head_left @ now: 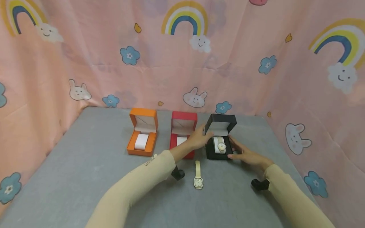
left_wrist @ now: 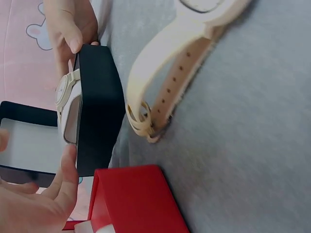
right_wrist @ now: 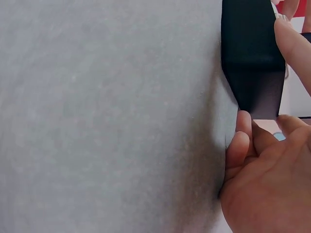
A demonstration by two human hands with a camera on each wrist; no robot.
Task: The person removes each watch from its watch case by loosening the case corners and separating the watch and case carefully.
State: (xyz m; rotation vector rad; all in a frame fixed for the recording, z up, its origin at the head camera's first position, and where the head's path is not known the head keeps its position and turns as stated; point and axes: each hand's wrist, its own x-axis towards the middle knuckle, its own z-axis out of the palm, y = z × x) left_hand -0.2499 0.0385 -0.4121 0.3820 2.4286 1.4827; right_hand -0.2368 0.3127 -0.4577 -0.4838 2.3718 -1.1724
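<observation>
Nearest, a loose cream watch (head_left: 198, 175) is laid flat on the grey table (head_left: 85, 164). Behind it, a black box (head_left: 220, 136), lid up, is flanked by left hand (head_left: 198, 138) and right hand (head_left: 244, 154), fingers straight against its sides; a pale watch (head_left: 221, 145) is seated inside. Red box (head_left: 183, 133) and orange box (head_left: 143, 135) are open, with white cushions.

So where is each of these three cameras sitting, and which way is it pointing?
Head: worn on the head, looking forward and down at three open boxes on the grey table; both sleeved arms show.
Left wrist: on the left wrist, looking past the left hand at the black box and loose watch.
Right wrist: low over the table; right hand shows.
All three share the black box.
</observation>
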